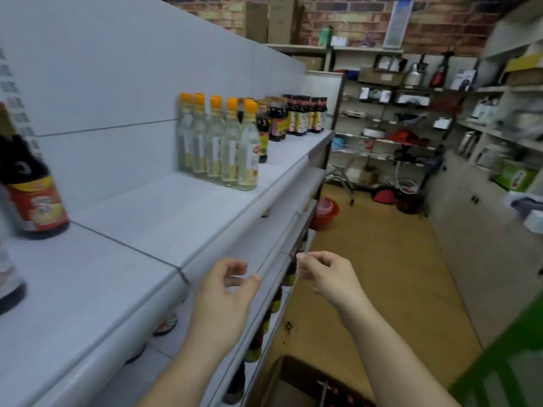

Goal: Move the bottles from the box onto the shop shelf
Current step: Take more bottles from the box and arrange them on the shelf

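Nothing is held by the left hand or right hand, fingers loosely curled and apart near the shelf edge, so a fetch seems due: the bottles in the near box below must be reached for.

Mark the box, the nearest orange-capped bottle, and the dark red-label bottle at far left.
box (274, 378), head view, left wall.
nearest orange-capped bottle (249, 154), head view, clear body.
dark red-label bottle (36, 202), head view, red label.
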`<state>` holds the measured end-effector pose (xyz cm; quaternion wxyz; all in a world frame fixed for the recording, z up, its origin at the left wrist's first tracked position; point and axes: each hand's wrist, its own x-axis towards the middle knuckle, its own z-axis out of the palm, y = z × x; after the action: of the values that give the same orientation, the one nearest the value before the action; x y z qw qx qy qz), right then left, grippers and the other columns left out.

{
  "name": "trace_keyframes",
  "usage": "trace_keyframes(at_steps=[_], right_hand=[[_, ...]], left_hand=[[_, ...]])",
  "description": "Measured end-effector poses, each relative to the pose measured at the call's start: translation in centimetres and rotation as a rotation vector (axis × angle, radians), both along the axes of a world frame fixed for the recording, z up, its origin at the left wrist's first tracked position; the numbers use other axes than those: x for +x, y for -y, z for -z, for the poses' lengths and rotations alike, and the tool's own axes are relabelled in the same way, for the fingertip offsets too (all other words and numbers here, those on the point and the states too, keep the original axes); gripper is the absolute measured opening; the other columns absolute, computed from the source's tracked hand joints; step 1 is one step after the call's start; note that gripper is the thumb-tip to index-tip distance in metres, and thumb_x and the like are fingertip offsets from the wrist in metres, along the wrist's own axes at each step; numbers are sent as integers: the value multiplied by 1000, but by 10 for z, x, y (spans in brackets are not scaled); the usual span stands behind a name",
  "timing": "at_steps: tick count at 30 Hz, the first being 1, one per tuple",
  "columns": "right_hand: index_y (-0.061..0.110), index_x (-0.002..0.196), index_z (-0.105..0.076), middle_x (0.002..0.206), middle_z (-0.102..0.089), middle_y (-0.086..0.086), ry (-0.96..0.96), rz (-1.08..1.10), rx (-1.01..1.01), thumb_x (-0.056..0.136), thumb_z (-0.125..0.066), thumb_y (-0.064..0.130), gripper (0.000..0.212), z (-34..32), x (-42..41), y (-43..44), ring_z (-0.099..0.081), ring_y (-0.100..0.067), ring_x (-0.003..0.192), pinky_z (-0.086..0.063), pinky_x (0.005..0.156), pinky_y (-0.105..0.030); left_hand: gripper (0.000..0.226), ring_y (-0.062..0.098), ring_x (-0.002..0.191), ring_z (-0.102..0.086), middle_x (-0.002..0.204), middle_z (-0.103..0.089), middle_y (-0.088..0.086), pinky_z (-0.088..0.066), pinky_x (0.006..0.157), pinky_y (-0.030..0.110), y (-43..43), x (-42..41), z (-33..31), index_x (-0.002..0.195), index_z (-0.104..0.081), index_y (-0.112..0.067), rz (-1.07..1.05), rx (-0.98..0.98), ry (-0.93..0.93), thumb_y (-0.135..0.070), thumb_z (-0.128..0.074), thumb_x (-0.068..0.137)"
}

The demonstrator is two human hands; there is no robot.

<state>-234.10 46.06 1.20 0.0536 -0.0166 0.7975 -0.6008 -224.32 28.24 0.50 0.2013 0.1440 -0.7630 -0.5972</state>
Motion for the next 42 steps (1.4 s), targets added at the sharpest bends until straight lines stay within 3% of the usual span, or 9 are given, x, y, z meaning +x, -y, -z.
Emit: trace_keyframes(at_steps=[5, 12, 15, 20, 25, 32, 34, 37, 42], right_hand=[[27, 97, -76, 104, -74, 6, 72, 82, 3, 91, -73, 48, 23, 28, -32, -82, -69, -14, 101, -57, 92, -43], [23, 102, -74, 107, -74, 5, 233, 120, 6, 93, -72, 43, 21, 89, -101, -187, -71, -12, 94, -56, 82, -34], [19, 107, -71, 107, -73, 1, 308, 159, 0, 94, -73, 39, 24, 121, -125, -220, -71, -14, 93, -53, 72, -28], [16, 116, -64, 107, -70, 1, 442, 211, 14, 96, -71, 34, 27, 179, -147, -261, -68, -14, 94, -52, 72, -23], [18, 112, -67, 99, -73, 1, 543, 355, 80, 94, -73, 33, 24, 256, -145, -293, -72, -16, 90, -48, 58, -23], [26, 102, -68, 101, -75, 3, 712, 524, 150, 84, -79, 45, 29, 389, -109, -308, -72, -18, 95, -58, 92, -42], [26, 106, -67, 105, -74, 2, 757, 555, 145, 85, -78, 43, 29, 423, -102, -306, -71, -17, 96, -58, 90, -38], [20, 112, -64, 105, -72, -2, 800, 593, 129, 93, -74, 33, 26, 470, -97, -307, -67, -14, 92, -50, 70, -19], [24, 106, -62, 102, -74, -5, 834, 613, 148, 94, -73, 34, 20, 556, -100, -309, -69, -20, 96, -50, 71, -24]], left_hand=[[15, 1, 86, -62, 99, -66, -7, -45, 65, 15, -73, -53, 21, 102, -63, -27, 73, 3, 71, -30, -73, 92], [15, 14, 91, -66, 97, -70, -4, -55, 78, 33, -168, -125, 85, 97, -63, -28, 63, 35, 247, -27, -76, 89], [15, 13, 93, -65, 99, -68, -3, -54, 79, 30, -200, -146, 116, 99, -63, -27, 89, 53, 330, -25, -76, 91], [15, 11, 94, -66, 98, -68, -5, -53, 78, 28, -232, -178, 176, 98, -62, -30, 168, 58, 471, -27, -75, 91], [16, 11, 91, -66, 95, -69, -7, -55, 82, 37, -256, -214, 253, 98, -61, -29, 290, -14, 610, -31, -75, 90], [16, 17, 88, -65, 90, -67, -7, -49, 79, 36, -285, -255, 387, 95, -61, -27, 475, -83, 707, -22, -76, 89], [16, 17, 87, -65, 91, -67, -6, -48, 79, 37, -289, -260, 425, 92, -60, -29, 522, -93, 737, -24, -74, 91], [12, 21, 88, -64, 89, -66, -5, -47, 79, 38, -293, -262, 482, 97, -61, -24, 599, -112, 778, -21, -72, 93], [17, 18, 89, -62, 94, -66, -6, -47, 74, 38, -299, -250, 574, 109, -61, -22, 671, -149, 856, -25, -70, 95]])
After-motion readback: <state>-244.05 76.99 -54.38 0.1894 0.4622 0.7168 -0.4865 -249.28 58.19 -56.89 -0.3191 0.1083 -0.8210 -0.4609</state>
